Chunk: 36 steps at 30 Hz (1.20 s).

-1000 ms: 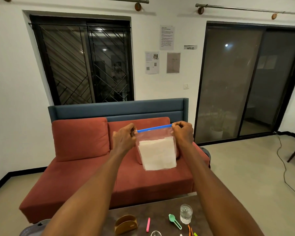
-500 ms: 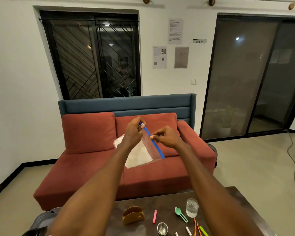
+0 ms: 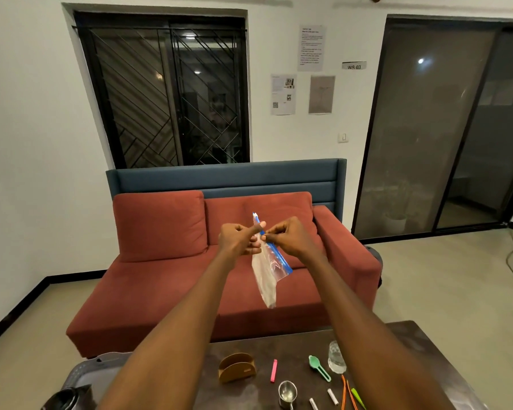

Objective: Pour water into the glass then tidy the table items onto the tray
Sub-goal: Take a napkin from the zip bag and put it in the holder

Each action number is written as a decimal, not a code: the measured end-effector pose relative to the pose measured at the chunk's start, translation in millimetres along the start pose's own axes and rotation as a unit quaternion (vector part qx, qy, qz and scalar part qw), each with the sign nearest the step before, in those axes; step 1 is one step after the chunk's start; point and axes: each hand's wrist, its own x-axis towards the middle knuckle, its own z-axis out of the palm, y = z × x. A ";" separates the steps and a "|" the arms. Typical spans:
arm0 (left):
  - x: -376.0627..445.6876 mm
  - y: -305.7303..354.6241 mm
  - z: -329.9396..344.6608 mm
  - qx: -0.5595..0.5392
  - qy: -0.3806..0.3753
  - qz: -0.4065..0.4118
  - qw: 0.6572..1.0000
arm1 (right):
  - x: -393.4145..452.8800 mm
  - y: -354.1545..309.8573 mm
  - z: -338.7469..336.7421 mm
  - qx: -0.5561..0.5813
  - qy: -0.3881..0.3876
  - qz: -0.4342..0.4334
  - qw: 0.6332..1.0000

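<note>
Two hands are raised at arm's length above the dark table (image 3: 403,335), both pinching the blue zip strip of a clear zip-lock bag (image 3: 267,276). The left hand (image 3: 237,238) grips the strip near its upper end, thumb pressed against curled fingers; the right hand (image 3: 290,236) pinches it just beside the left, fingers curled round the seal. The bag hangs tilted, strip running diagonally down to the right, with a pale sheet inside.

On the table below, the glass (image 3: 336,358) with water in it stands near the right edge, partly hidden by the right forearm. Just left of it lies a green plastic spoon (image 3: 319,367), then a pink clip (image 3: 274,370) and a brown wooden napkin holder (image 3: 237,367) toward the middle. Near the front edge sit a small metal measuring cup (image 3: 287,393), two white sticks (image 3: 332,396), orange straws (image 3: 344,392) and a light-green stick (image 3: 358,397). A grey tray (image 3: 80,377) rests at the table's left end, with a dark object (image 3: 68,398) at its near corner, too cut off to name.

Behind the table stands a red sofa (image 3: 166,279).
</note>
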 end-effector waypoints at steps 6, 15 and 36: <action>7.6 -1.0 -2.3 -0.058 -0.009 -0.061 0.996 | -1.2 6.3 9.9 0.049 -0.017 0.018 0.998; 12.1 -7.2 -6.6 -0.181 -0.012 -0.082 0.980 | 7.5 5.2 20.4 0.150 0.014 0.047 0.988; 11.5 -13.6 -12.3 -0.228 -0.013 -0.120 0.966 | 1.5 -0.4 23.1 0.122 0.038 0.025 0.992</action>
